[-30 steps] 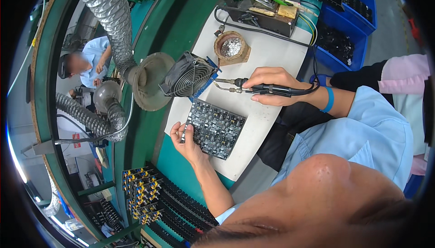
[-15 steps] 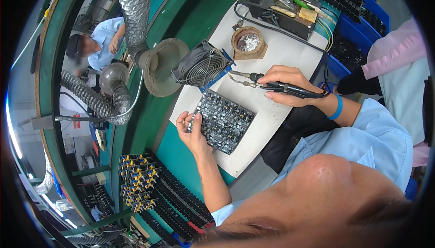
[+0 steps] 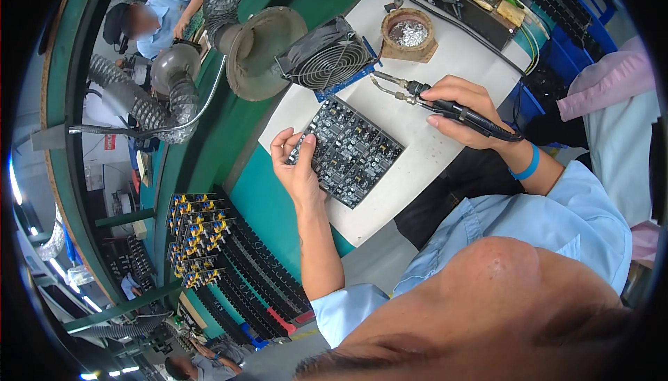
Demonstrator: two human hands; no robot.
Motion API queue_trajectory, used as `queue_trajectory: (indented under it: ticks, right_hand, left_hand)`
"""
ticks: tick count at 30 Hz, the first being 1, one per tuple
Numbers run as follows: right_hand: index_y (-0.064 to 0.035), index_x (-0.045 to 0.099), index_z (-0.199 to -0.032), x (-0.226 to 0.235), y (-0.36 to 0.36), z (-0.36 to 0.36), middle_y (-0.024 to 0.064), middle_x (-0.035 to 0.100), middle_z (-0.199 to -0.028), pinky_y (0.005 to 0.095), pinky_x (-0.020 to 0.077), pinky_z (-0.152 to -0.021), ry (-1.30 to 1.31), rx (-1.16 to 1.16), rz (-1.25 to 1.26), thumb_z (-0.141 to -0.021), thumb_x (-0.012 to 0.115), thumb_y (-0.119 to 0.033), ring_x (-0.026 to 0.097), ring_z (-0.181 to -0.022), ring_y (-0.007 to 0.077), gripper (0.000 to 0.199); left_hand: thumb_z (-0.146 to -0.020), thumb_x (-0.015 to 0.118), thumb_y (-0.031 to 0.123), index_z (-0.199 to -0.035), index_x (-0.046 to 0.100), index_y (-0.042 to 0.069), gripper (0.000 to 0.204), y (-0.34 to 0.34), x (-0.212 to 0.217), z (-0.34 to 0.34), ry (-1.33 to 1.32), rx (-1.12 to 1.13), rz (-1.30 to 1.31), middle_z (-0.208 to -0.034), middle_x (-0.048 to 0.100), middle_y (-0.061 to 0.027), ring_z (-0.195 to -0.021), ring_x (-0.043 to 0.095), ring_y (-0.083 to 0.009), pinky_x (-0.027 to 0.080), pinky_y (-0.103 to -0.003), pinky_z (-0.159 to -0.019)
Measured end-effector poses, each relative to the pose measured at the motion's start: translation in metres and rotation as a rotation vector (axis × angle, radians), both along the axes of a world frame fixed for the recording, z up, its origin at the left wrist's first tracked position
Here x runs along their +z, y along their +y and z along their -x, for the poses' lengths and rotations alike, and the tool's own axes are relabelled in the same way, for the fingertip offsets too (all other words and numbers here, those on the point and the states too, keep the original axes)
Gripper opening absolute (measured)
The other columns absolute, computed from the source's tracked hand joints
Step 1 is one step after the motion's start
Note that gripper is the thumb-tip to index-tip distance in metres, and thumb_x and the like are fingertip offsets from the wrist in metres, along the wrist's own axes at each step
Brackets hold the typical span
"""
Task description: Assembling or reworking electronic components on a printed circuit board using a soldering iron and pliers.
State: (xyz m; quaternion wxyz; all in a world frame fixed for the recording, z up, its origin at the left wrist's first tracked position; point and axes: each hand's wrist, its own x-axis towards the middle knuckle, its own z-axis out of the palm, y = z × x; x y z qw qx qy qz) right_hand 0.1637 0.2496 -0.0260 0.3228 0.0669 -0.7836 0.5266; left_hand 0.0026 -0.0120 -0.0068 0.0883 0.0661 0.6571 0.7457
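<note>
My left hand (image 3: 300, 165) grips the left edge of a dark circuit board panel (image 3: 358, 153), thumb on top and fingers curled round the side. The panel is packed with small parts and is tilted over the white work mat. In my right hand (image 3: 467, 108) is a black-handled pair of soldering tweezers (image 3: 459, 114). Its two metal tips point left, above the mat and apart from the panel. A small black fan (image 3: 332, 64) with a wire grille stands just beyond the panel. A round solder pot (image 3: 409, 33) sits behind the tips.
A fume duct hood (image 3: 266, 54) opens beside the fan. A black tool box (image 3: 467, 12) with pliers and a sponge stands at the back right. Black strips (image 3: 254, 270) and a stack of boards with yellow parts (image 3: 198, 238) lie at lower left. Co-workers are beyond and at right.
The whole view has shifted, bringing another person into the lower left. Both hands keep their holds, and the soldering tweezers remain beyond the panel's upper right side.
</note>
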Motion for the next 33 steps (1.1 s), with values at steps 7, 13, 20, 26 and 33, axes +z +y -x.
queue_trajectory:
  ticks: [7,13,20,26,33]
  right_hand:
    - [-0.0002,0.067,-0.115,-0.005,0.005,0.001,0.0107,0.066,-0.095,0.0280,0.0461,-0.069,0.029,0.017,-0.041,-0.075,0.070,0.004,0.057,-0.075,0.0195,0.040]
    - [0.0015,0.066,-0.117,-0.009,0.009,0.007,0.0119,0.067,-0.098,0.0281,0.0476,-0.073,0.004,0.021,-0.098,-0.078,0.070,0.003,0.059,-0.078,0.0207,0.039]
    - [0.0020,0.065,-0.120,-0.014,0.002,0.006,0.0142,0.068,-0.101,0.0269,0.0483,-0.073,0.017,0.003,-0.098,-0.080,0.073,-0.001,0.061,-0.079,0.0210,0.040]
    - [0.0023,0.065,-0.120,-0.014,0.001,0.001,0.0148,0.068,-0.103,0.0266,0.0490,-0.073,-0.004,-0.020,-0.109,-0.081,0.074,-0.002,0.062,-0.080,0.0206,0.040]
    - [0.0027,0.064,-0.120,-0.015,0.003,0.001,0.0147,0.068,-0.104,0.0265,0.0503,-0.075,-0.041,-0.007,-0.105,-0.081,0.074,-0.001,0.065,-0.083,0.0200,0.040]
  left_hand:
    - [-0.084,0.071,0.005,-0.119,0.057,0.003,0.038,-0.005,-0.006,0.003,0.021,0.025,0.150,-0.100,0.061,-0.0072,-0.088,0.056,-0.0136,0.044,-0.024,-0.085]
    - [-0.081,0.076,0.005,-0.119,0.057,0.002,0.042,-0.003,-0.004,0.006,0.002,0.033,0.091,-0.098,0.064,-0.0072,-0.087,0.058,-0.0140,0.046,-0.024,-0.084]
    - [-0.090,0.064,0.013,-0.120,0.056,0.003,0.033,0.004,-0.002,-0.003,-0.002,0.066,0.152,-0.097,0.065,-0.0072,-0.084,0.060,-0.0147,0.048,-0.027,-0.080]
    - [-0.086,0.067,0.002,-0.118,0.055,0.002,0.034,0.012,-0.010,0.003,-0.019,0.126,0.115,-0.093,0.063,-0.0061,-0.078,0.060,-0.0125,0.048,-0.021,-0.075]
    - [-0.085,0.068,0.001,-0.118,0.054,0.001,0.036,0.008,-0.022,0.010,-0.019,0.115,-0.001,-0.092,0.060,-0.0057,-0.078,0.058,-0.0124,0.048,-0.020,-0.073]
